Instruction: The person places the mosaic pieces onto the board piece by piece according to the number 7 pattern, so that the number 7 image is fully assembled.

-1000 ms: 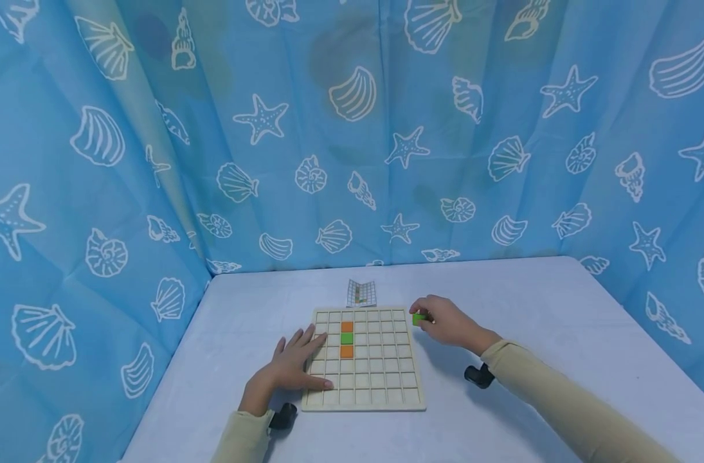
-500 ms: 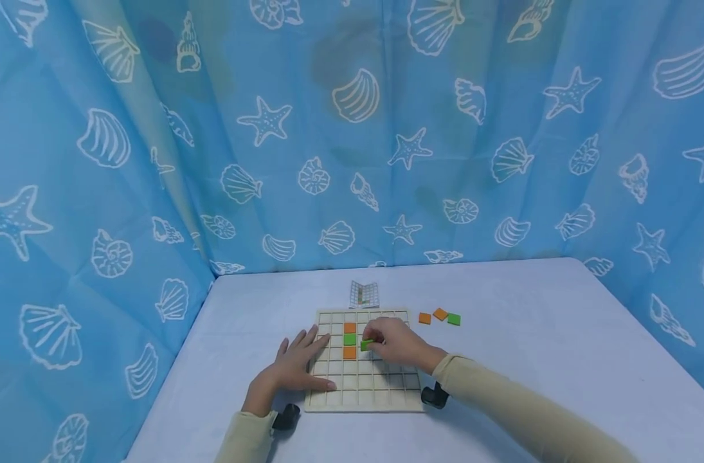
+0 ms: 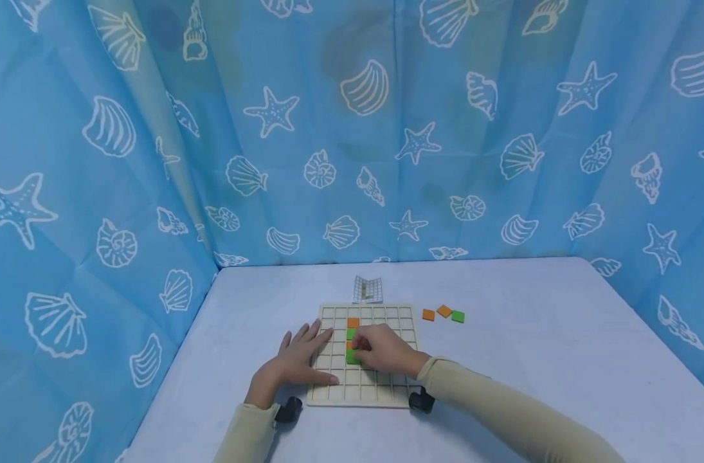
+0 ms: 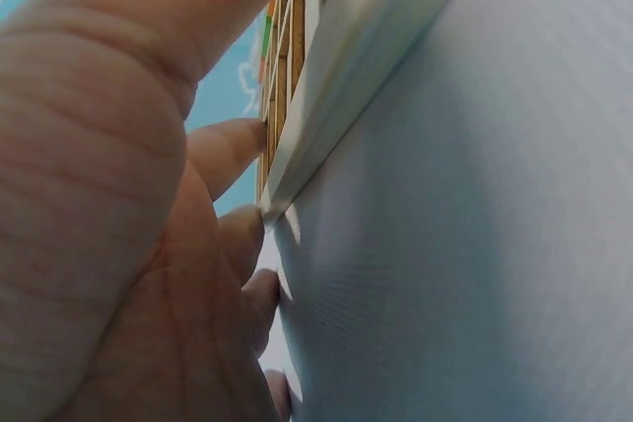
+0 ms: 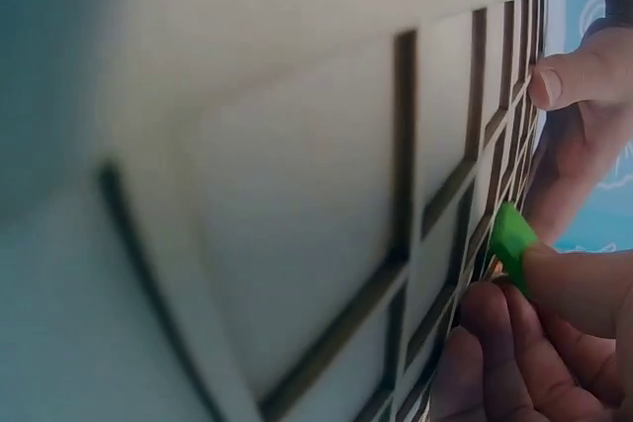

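Observation:
A pale wooden grid board (image 3: pixel 386 314) lies on the table. My right hand (image 3: pixel 388 352) reaches over it and pinches a green square tile (image 3: pixel 352 357) between thumb and fingers; in the right wrist view this green tile (image 5: pixel 510 237) is tilted against the grid. Just beyond it, one column of cells holds an orange tile (image 3: pixel 353 322), a green tile (image 3: pixel 350 334) and another orange tile (image 3: pixel 348 345), the last two partly covered by my fingers. With fingers spread, my left hand (image 3: pixel 294 362) rests on the board's left edge, its thumb on the grid.
Right of the board lie two loose orange tiles (image 3: pixel 429 315) and one loose green tile (image 3: pixel 458 316). A small folded card with a printed grid (image 3: pixel 367 290) stands behind the board. Blue shell-patterned curtains (image 3: pixel 352 161) surround the white table (image 3: pixel 519 302).
My right hand has brought the green tile from right of the board to the cell below the lower orange tile, uncovering the loose tiles. My left hand stays on the board.

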Motion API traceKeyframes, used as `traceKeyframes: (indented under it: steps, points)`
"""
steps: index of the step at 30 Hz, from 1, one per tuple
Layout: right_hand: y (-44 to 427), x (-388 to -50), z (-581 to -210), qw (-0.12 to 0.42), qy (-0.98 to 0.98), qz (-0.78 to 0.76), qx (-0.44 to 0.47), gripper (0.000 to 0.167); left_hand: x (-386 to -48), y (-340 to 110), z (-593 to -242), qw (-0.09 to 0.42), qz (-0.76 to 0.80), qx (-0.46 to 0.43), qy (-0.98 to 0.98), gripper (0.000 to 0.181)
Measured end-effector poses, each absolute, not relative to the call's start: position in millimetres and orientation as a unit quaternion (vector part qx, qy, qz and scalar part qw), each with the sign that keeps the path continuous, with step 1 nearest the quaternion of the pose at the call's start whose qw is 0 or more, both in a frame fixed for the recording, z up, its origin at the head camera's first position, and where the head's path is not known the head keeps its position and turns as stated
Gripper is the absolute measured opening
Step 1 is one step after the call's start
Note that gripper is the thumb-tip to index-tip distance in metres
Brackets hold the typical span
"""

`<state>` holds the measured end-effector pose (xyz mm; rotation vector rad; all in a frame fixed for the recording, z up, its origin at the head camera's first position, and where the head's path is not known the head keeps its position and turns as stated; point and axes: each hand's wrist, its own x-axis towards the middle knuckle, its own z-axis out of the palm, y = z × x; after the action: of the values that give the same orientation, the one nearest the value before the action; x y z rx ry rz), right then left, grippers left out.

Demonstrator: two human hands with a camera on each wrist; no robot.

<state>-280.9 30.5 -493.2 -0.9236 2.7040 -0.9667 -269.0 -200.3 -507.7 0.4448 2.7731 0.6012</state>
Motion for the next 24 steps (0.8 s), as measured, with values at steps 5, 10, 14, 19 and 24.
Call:
traceKeyframes:
  steps: [5, 10, 14, 19, 24]
  points:
    - [29.2, -278.5, -493.2, 0.065, 0.901, -0.294, -0.311, 0.005, -268.8, -201.0, -507.2, 0.131, 0.210, 0.155, 0.956, 0.107]
    - [29.8, -277.6, -494.3, 0.080, 0.904, -0.294, -0.301, 0.005, -268.9, -200.7, -507.2, 0.135, 0.211, 0.153, 0.956, 0.107]
    - [30.7, -277.5, -494.9, 0.085, 0.900, -0.306, -0.299, 0.004, -268.2, -200.1, -506.7, 0.136, 0.208, 0.154, 0.956, 0.106]
    - [31.5, -278.7, -496.3, 0.089, 0.896, -0.310, -0.304, 0.004, -267.7, -199.4, -506.0, 0.136, 0.209, 0.155, 0.956, 0.107]
    - [32.8, -280.1, -492.8, 0.110, 0.891, -0.318, -0.304, 0.005, -268.0, -199.6, -505.4, 0.140, 0.206, 0.153, 0.956, 0.107]
